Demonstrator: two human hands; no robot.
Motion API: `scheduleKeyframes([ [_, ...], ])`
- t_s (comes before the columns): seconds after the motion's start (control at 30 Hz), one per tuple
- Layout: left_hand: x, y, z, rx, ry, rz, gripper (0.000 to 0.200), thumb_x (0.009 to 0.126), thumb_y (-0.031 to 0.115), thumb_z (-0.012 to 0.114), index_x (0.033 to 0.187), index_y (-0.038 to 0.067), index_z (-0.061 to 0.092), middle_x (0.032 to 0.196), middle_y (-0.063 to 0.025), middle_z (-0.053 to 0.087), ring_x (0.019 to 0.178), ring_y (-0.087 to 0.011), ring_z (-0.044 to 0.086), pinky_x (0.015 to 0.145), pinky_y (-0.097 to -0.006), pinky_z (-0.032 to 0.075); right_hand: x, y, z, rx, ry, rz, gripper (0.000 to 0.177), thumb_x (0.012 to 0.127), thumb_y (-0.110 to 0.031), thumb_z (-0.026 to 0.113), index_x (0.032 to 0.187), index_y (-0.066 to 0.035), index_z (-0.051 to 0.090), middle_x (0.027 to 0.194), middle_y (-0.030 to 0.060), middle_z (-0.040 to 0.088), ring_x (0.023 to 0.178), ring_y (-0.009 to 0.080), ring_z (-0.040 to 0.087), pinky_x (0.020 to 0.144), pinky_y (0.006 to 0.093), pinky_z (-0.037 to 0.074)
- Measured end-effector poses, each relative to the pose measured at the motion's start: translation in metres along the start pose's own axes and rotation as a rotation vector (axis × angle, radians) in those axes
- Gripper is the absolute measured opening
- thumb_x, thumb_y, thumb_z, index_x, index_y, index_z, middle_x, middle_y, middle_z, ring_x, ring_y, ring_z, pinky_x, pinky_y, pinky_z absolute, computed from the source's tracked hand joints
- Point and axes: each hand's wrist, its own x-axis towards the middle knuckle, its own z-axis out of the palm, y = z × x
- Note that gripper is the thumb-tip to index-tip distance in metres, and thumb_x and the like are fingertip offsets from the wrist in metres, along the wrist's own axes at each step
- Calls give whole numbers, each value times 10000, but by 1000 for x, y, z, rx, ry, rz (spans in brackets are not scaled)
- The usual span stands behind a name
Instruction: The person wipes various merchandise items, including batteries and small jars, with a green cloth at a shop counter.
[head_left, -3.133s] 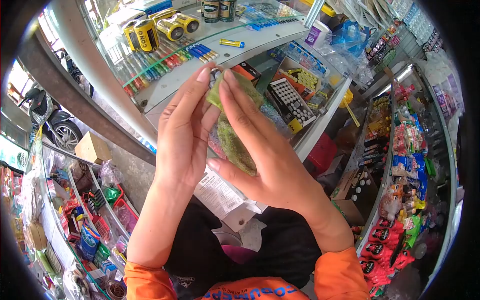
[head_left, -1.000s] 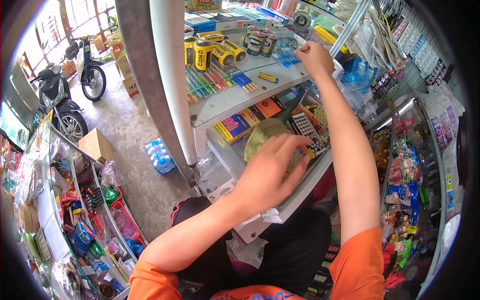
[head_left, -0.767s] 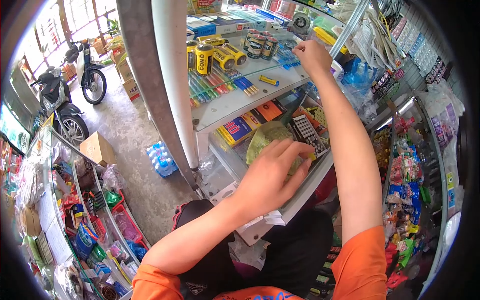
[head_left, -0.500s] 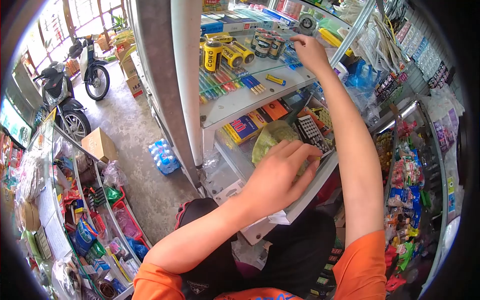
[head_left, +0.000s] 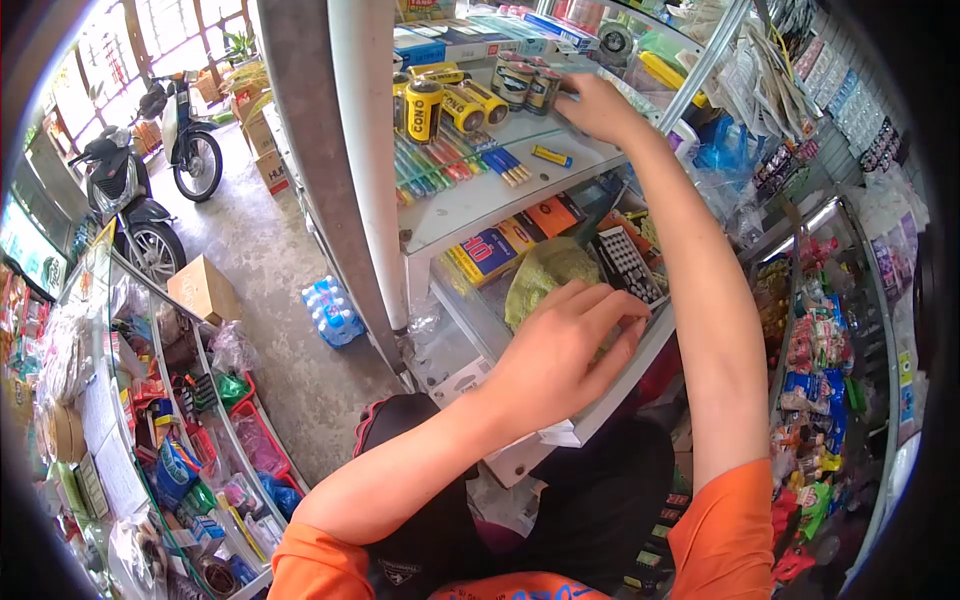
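Note:
My right hand (head_left: pixel 602 110) reaches over the glass shelf (head_left: pixel 455 215), fingers curled at the right side of a dark cylindrical battery (head_left: pixel 543 92) that stands in a small upright group. Large yellow batteries (head_left: pixel 424 112) sit to the left of that group. Nearer me lie several slim blue batteries (head_left: pixel 505 168) and one loose yellow-and-blue battery (head_left: pixel 552 156). Below the shelf, my left hand (head_left: pixel 572 345) is closed, with thumb and fingertips together, on a crumpled green cloth (head_left: pixel 548 275). The palm hides part of the cloth.
A black tray of small batteries (head_left: pixel 628 262) and a blue-and-orange box (head_left: pixel 490 250) lie under the shelf. A white post (head_left: pixel 372 150) rises at the left. Packed sweets (head_left: pixel 815 370) hang at the right. Bottled water (head_left: pixel 332 310) and motorbikes stand on the floor.
My right hand has moved left and slightly forward, up against the dark batteries. My left hand keeps its place on the cloth. The view has shifted a little.

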Motion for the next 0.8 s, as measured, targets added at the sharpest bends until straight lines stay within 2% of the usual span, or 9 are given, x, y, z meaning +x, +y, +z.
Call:
scheduleKeyframes([
  [0.1,0,1,-1,16,3,-17,138,987,129,642,1088,40,674,969,-154,681,943,-366,623,836,-456,497,2,-30,4,-51,-6,21,388,931,-266,645,1244,-42,696,1155,249,718,1110,413,677,958,478,521],
  [0.2,1,-1,-3,17,9,-1,133,971,118,649,1070,34,676,963,-167,677,937,-378,625,832,-462,493,10,-61,14,-372,-39,98,331,919,-258,619,1149,-36,707,1152,268,704,1150,417,657,962,531,509],
  [0.3,0,-6,-3,-8,-16,13,151,954,102,646,1082,27,677,974,-168,684,957,-384,636,850,-454,495,16,-65,17,-442,-13,99,371,913,-306,665,1164,-34,703,1117,254,721,1108,402,685,952,509,523],
  [0.37,0,-5,-3,41,0,-1,171,951,99,645,1100,23,682,1003,-163,696,983,-376,649,871,-441,499,14,-61,8,-263,-150,177,367,1050,-261,576,1292,1,664,1214,195,722,1102,377,689,938,483,538],
  [0.47,1,-7,-8,86,43,-59,174,961,110,653,1098,12,694,1032,-150,717,976,-333,669,882,-408,510,-27,-41,0,-157,77,83,520,1022,-357,581,1432,-38,573,1388,263,618,1257,448,595,1059,520,474],
  [0.53,2,-15,-12,143,132,-68,178,983,124,646,1103,4,701,1013,-146,728,942,-284,685,877,-373,514,-72,-89,-64,-88,-191,262,752,964,-414,651,1600,-128,369,1582,216,447,1456,362,435,1172,419,398],
  [0.6,3,-15,-18,123,150,-131,185,994,128,637,1115,2,699,999,-145,727,941,-271,688,877,-363,512,-129,-59,-55,-53,213,2,444,893,-366,718,1179,-26,707,1091,238,735,1064,390,707,934,480,536],
  [0.77,-2,-20,-25,158,94,-159,232,1026,159,623,1167,-10,694,998,-124,735,990,-167,674,903,-309,495,-224,-83,-69,-286,-179,608,524,870,-416,750,1200,-11,710,1087,236,737,1045,382,712,905,441,542],
  [0.8,-3,-19,-27,136,82,-193,246,1035,166,621,1179,-19,696,1011,-101,735,1001,-140,660,915,-292,490,-235,-68,-61,-312,-198,587,535,844,-443,766,1151,-6,734,1013,235,748,1007,388,718,901,445,540],
])
